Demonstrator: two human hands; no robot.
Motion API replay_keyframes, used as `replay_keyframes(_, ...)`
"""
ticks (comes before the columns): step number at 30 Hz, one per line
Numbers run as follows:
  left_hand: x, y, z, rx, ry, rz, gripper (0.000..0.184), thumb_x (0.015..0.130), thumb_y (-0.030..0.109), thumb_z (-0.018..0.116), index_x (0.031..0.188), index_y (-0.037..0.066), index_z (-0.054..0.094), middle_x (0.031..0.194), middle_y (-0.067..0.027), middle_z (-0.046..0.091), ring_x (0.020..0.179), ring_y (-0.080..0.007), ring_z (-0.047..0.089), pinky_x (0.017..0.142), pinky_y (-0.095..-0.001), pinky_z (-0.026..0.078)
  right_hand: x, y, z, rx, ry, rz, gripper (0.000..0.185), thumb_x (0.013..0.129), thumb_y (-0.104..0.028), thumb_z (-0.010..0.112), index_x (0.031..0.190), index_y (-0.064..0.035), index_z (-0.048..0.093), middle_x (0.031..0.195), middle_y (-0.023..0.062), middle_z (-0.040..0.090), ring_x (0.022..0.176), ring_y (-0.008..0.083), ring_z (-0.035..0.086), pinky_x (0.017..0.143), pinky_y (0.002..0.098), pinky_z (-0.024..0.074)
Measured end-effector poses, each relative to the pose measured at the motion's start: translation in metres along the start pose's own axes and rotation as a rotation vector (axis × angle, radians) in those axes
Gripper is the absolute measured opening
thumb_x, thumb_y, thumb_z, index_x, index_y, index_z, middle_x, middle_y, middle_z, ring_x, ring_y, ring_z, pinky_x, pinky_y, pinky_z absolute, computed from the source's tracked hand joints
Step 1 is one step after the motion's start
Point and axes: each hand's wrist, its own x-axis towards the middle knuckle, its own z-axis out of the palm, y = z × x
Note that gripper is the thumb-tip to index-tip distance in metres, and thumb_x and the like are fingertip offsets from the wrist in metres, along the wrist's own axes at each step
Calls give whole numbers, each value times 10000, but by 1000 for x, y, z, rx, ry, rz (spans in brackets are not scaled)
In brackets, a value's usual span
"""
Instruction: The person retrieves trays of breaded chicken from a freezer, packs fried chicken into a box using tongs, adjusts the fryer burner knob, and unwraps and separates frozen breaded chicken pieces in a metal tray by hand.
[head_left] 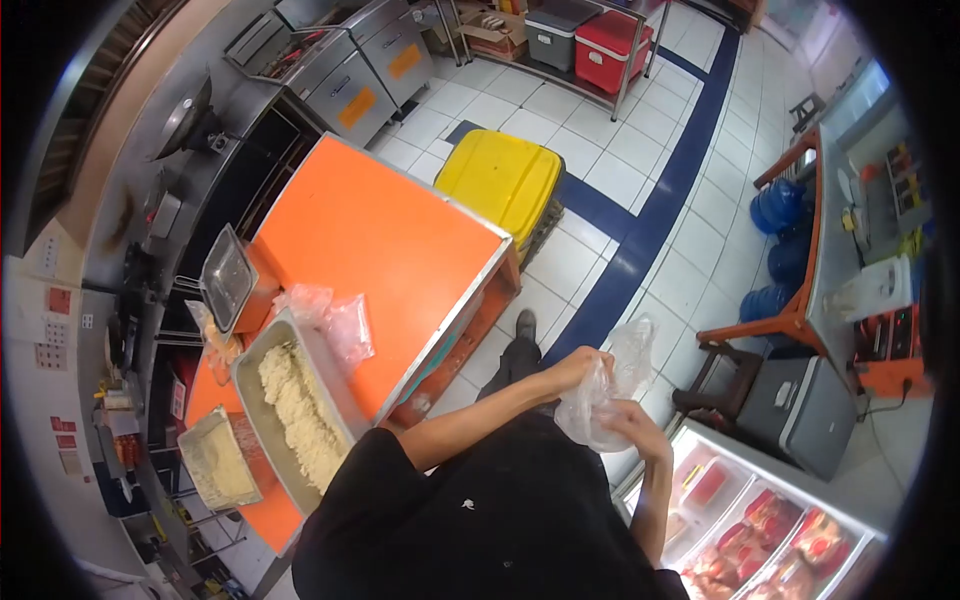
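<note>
A clear plastic bag [633, 348] is held in front of my body, crumpled and partly see-through. My left hand [583, 371] grips its upper left side with fingers closed. Lower down, my right hand [632, 424] pinches the bag's bulging bottom part. Whether anything is inside the bag, I cannot tell. To my left, a long metal tray [345, 420] with a pale crumbly breading mix [297, 415] stands on the orange table [375, 225]. Beside it is a smaller tray [188, 440] of pale yellow powder.
An open chest freezer [800, 480] with packed bags [745, 535] stands at my right. A yellow-lidded bin [497, 180] is beyond the table. Plastic bags [347, 328] and a deep metal pan [233, 275] lie on the table. A grey cooler [800, 410] sits beyond the freezer.
</note>
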Motion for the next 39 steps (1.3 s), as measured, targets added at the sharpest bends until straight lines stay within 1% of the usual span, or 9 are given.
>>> replay_keyframes(7,142,3,-51,-576,135,-462,220,920,193,448,991,61,609,950,-91,619,839,-164,612,735,-332,524,112,-83,-8,-658,472,-253,1112,635,-200,822,1482,-56,117,1367,171,350,1106,239,500,875,333,452)
replay_keyframes(8,168,-17,-59,-587,123,-454,220,920,193,448,991,61,609,950,-91,619,839,-164,612,735,-332,524,147,-81,-9,-913,597,-466,966,649,-199,815,1430,-12,279,1312,183,446,1133,250,515,885,355,453)
replay_keyframes(12,279,4,-145,-140,-337,-205,265,896,148,493,1119,35,579,1089,-97,601,960,-179,593,791,-334,513,244,-55,-110,-488,482,-34,545,717,-184,755,1171,50,566,1068,182,631,1021,269,597,871,367,459)
replay_keyframes(14,317,7,-219,109,-421,-11,309,841,123,563,1138,46,605,1050,-84,649,933,-186,610,802,-332,507,255,-36,-130,-463,869,-40,442,740,-164,707,1101,68,601,1049,197,637,974,259,604,843,375,470)
replay_keyframes(18,428,7,-408,944,-33,-224,329,713,113,572,1013,9,657,998,-197,664,964,-335,631,827,-429,505,216,33,-198,-590,1263,535,456,761,-239,671,1052,106,609,1049,246,629,949,319,608,868,418,458)
replay_keyframes(21,479,23,-533,1272,437,-475,357,818,149,531,1141,12,597,1164,-213,609,1045,-387,602,898,-466,474,178,25,-220,-881,999,782,661,671,-354,670,1088,150,578,1019,314,632,971,417,623,845,456,482)
replay_keyframes(26,504,37,-619,1408,588,-583,381,884,235,511,1212,43,543,1232,-155,550,1105,-330,575,878,-469,484,207,-66,-207,-727,1327,406,595,682,-343,658,1005,154,608,962,328,639,934,425,633,821,476,483)
replay_keyframes(33,371,165,-512,1271,954,-90,243,921,235,488,874,31,613,895,-145,611,727,-361,628,652,-445,506,413,-126,-242,-821,920,151,382,726,-226,635,963,73,642,886,301,646,862,424,641,757,463,480)
replay_keyframes(39,222,190,-413,1033,1365,51,147,895,116,528,793,12,552,777,-132,547,628,-366,562,566,-434,454,608,-264,-107,-797,102,-61,499,785,-338,688,1148,-3,619,1047,221,661,996,325,637,866,387,477)
